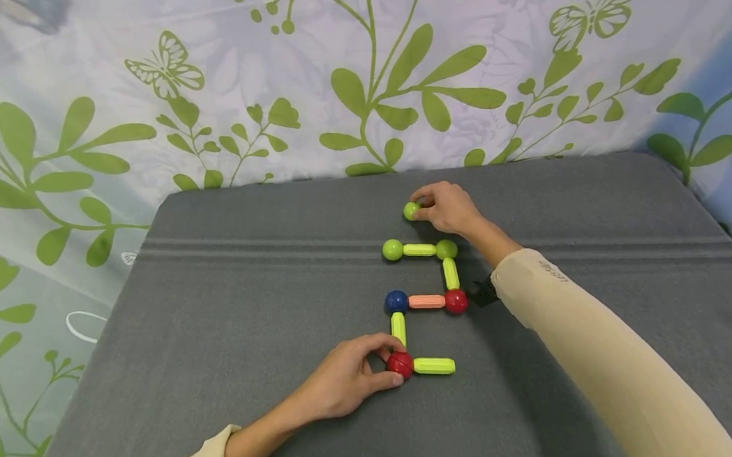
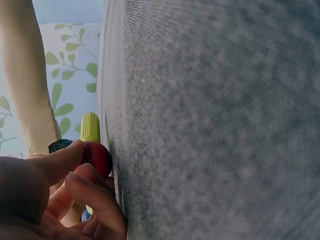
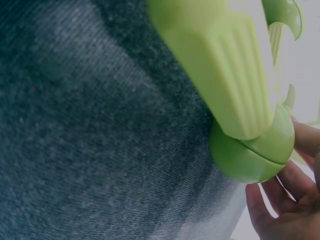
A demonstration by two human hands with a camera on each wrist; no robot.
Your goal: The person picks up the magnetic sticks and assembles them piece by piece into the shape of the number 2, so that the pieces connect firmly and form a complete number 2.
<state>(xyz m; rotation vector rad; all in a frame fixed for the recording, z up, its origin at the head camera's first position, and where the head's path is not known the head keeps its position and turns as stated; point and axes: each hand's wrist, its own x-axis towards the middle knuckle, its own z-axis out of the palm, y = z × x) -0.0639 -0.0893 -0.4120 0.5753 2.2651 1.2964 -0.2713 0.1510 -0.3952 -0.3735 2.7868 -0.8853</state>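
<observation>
Sticks and balls of a magnetic building set form a zigzag on the grey table. My left hand point(image 1: 346, 380) pinches the red ball point(image 1: 400, 365) at the near end, between thumb and fingers. From that ball a yellow-green stick point(image 1: 434, 366) points right, its other end bare; another point(image 1: 399, 328) runs up to a blue ball point(image 1: 397, 302). Beyond the zigzag, my right hand point(image 1: 449, 208) holds a loose green ball point(image 1: 412, 211) by its fingertips. In the right wrist view, a chain's green ball point(image 3: 250, 157) partly covers that hand, and the held ball cannot be made out.
An orange stick point(image 1: 427, 301) joins the blue ball to another red ball point(image 1: 456, 301). Farther up, yellow-green sticks point(image 1: 450, 274) link two green balls point(image 1: 393, 249). A leaf-patterned cloth point(image 1: 305, 57) hangs behind the grey table point(image 1: 220, 314).
</observation>
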